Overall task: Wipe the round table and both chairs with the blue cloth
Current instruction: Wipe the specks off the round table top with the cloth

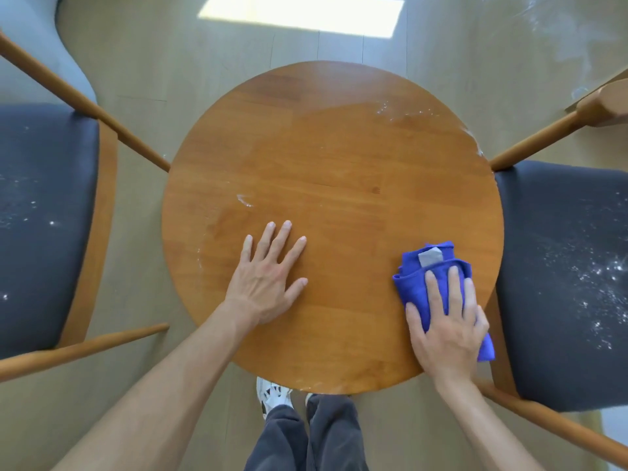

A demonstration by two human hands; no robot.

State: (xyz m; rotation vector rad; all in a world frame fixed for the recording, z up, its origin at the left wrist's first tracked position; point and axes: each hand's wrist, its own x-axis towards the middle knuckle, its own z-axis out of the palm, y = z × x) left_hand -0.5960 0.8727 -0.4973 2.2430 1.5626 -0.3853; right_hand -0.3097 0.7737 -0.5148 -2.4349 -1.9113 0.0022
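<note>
A round wooden table (333,158) fills the middle of the view. White powdery smears show near its far right edge and left of centre. My left hand (268,277) rests flat on the tabletop, fingers spread. My right hand (445,321) presses with straight fingers on the folded blue cloth (416,277) at the table's near right edge. A chair (44,219) with a dark seat stands to the left, and a second chair (564,287) to the right. Both seats carry white specks.
The light wooden floor (204,62) surrounds the table, with a bright patch of light at the top and white dust at the top right. My legs and a white shoe (272,396) show below the table's near edge.
</note>
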